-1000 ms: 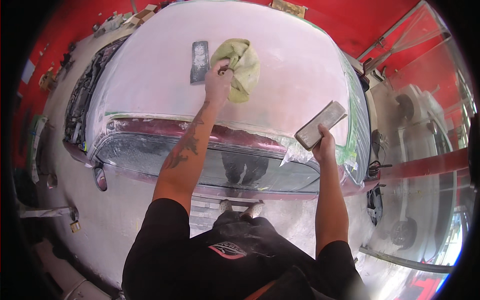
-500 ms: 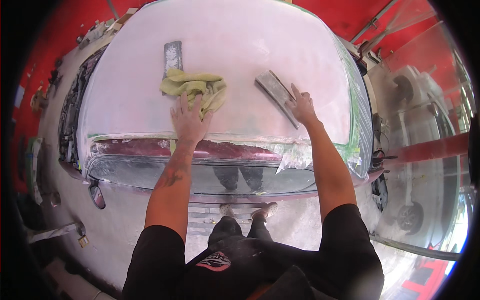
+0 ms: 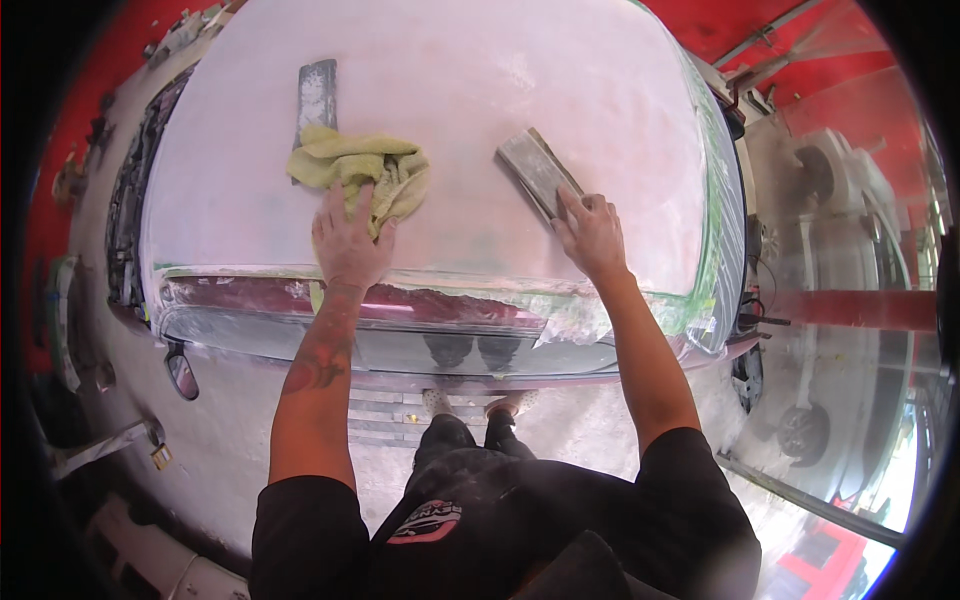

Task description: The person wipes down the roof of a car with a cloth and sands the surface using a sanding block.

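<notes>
Chalky pinkish-white covers the car roof (image 3: 450,90) before you, edged with green tape (image 3: 716,190) on the right and a maroon strip (image 3: 240,293) nearest you, with red walls (image 3: 740,25) beyond and a pale concrete floor (image 3: 230,430) below. Your left hand (image 3: 352,240) lies with fingers spread on the crumpled yellow-green cloth (image 3: 350,160), its grip wide, the cloth overlapping a dusty dark block (image 3: 317,95) on the roof's left side. Over to the right, your right hand (image 3: 597,238) has a narrow grip, thumb and finger holding the near end of a slanted grey block (image 3: 535,165).
</notes>
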